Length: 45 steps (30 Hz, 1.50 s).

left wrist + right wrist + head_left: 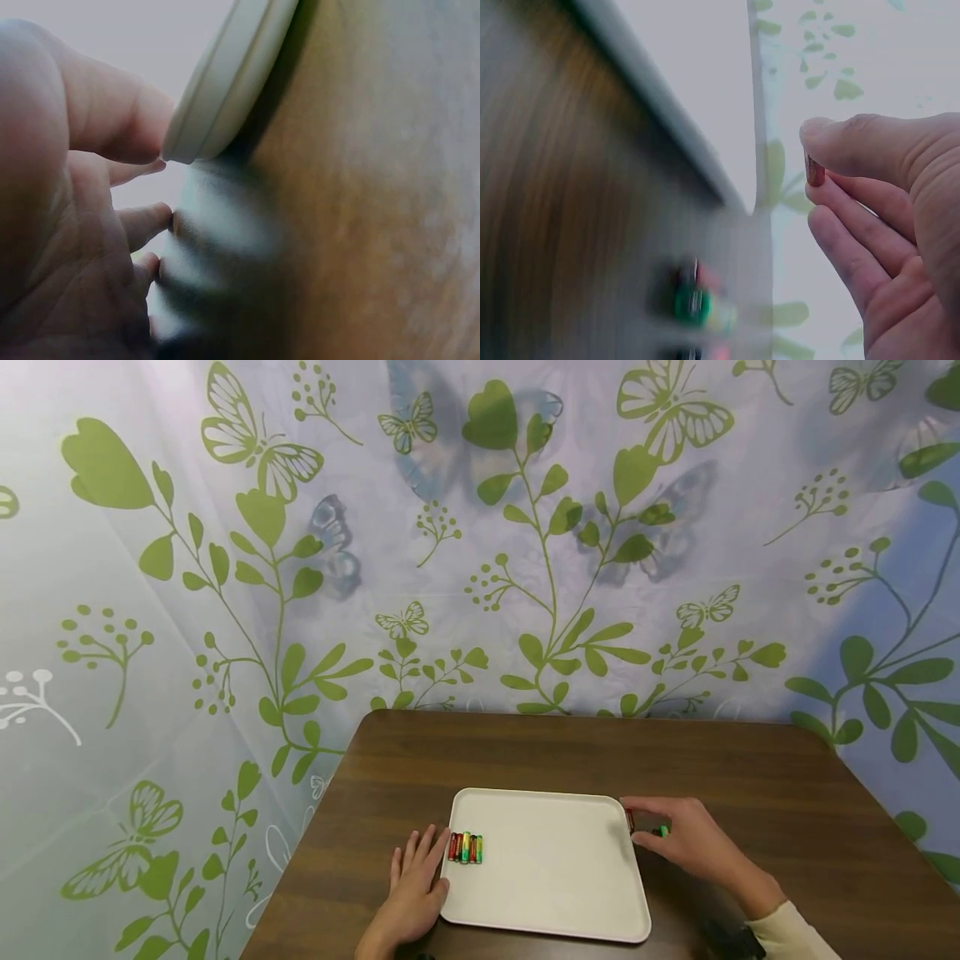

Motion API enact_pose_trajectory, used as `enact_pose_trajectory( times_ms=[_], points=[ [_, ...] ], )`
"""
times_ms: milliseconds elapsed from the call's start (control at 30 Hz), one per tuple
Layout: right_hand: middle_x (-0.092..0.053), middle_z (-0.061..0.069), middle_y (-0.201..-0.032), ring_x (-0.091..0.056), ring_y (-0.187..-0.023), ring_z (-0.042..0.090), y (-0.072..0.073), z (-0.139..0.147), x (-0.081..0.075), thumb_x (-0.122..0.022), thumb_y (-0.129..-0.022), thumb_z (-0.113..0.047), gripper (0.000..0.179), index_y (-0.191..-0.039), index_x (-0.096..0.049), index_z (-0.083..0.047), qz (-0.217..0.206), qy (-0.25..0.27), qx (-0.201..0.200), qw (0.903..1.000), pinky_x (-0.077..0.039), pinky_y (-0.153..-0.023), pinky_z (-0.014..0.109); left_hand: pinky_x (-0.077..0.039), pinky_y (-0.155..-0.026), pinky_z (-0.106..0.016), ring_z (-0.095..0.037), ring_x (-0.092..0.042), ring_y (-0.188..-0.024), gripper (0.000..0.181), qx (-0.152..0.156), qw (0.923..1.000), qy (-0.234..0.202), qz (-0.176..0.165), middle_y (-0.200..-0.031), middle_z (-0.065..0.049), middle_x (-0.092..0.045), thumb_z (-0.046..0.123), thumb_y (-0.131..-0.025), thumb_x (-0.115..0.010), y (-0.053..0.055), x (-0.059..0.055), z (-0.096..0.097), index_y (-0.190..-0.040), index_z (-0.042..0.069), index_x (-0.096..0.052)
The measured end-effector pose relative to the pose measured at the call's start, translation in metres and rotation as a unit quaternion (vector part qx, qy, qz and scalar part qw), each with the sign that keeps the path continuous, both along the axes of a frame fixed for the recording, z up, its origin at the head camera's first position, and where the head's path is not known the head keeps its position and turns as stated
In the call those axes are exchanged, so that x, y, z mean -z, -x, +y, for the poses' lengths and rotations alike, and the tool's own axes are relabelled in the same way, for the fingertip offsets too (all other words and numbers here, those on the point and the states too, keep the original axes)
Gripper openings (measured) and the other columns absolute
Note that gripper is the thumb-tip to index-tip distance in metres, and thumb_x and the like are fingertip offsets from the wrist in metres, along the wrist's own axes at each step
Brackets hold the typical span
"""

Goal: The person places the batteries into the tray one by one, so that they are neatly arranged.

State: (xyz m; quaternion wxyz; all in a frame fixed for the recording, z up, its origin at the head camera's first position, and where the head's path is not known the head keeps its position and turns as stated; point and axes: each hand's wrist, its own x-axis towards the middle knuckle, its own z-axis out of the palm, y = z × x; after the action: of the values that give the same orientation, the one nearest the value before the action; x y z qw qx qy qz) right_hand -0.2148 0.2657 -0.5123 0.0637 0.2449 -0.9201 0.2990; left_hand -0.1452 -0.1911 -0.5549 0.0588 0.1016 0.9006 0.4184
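A cream tray (547, 868) lies on the wooden table. Along its left side several AA-like batteries (467, 848), red and green-yellow, stand in a row side by side. My left hand (411, 889) rests at the tray's left rim with its fingers spread; in the left wrist view the thumb touches the rim (225, 82). Between thumb and fingertips, my right hand (693, 842) pinches a red battery (815, 171) by the tray's right edge. Below that hand, a green battery (694, 304) lies on the table beside a dark red one (690, 271).
Another dark-ended battery (694, 352) shows at the bottom of the right wrist view. The brown table (570, 752) reaches back to a curtain (450, 560) printed with leaves and butterflies. A dark object (731, 939) sits near the right forearm, too unclear to name.
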Motion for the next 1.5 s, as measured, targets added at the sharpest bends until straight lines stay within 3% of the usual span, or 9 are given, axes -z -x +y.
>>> enact_pose_trajectory(
  times_ms=[167,300,500,1500],
  points=[
    [-0.081,0.003,-0.131,-0.081,-0.112,0.032,0.003,-0.026,0.003,-0.091,-0.087,-0.010,0.052,-0.137,-0.078,-0.012,0.007,0.011,-0.018,0.9998,-0.065,-0.092,0.054,0.013,-0.125,-0.076,-0.058,0.001,-0.166,0.071,0.002,1.0000,0.002,-0.005,-0.179,-0.030,-0.021,0.004,-0.101,-0.059,0.000,0.000,0.001,-0.170,0.005,-0.038],
    [-0.081,0.004,-0.130,-0.082,-0.109,0.033,0.003,-0.042,0.008,-0.091,-0.086,-0.009,0.050,-0.135,-0.079,-0.008,0.018,0.027,-0.039,0.9987,-0.066,-0.091,0.047,0.014,-0.125,-0.076,-0.057,0.001,-0.166,0.071,0.002,1.0000,0.003,-0.009,-0.179,-0.030,-0.021,0.004,-0.102,-0.059,0.000,-0.001,0.001,-0.170,0.005,-0.038],
    [-0.080,0.004,-0.131,-0.081,-0.111,0.032,0.004,-0.064,0.016,-0.090,-0.088,-0.008,0.048,-0.135,-0.078,-0.007,-0.001,0.051,-0.065,0.9966,-0.067,-0.092,0.042,0.013,-0.125,-0.076,-0.057,0.001,-0.166,0.072,0.003,1.0000,0.004,-0.007,-0.179,-0.030,-0.021,0.004,-0.102,-0.059,0.001,0.000,0.000,-0.170,0.006,-0.038],
    [-0.081,0.003,-0.130,-0.080,-0.116,0.026,-0.004,-0.173,0.020,-0.086,-0.087,-0.003,0.045,-0.132,-0.079,-0.006,-0.014,0.080,-0.086,0.9930,-0.065,-0.099,0.043,0.012,-0.126,-0.076,-0.057,-0.001,-0.167,0.071,-0.001,1.0000,0.007,-0.006,-0.179,-0.030,-0.022,0.005,-0.101,-0.059,0.002,0.000,-0.002,-0.170,0.006,-0.039]
  ],
)
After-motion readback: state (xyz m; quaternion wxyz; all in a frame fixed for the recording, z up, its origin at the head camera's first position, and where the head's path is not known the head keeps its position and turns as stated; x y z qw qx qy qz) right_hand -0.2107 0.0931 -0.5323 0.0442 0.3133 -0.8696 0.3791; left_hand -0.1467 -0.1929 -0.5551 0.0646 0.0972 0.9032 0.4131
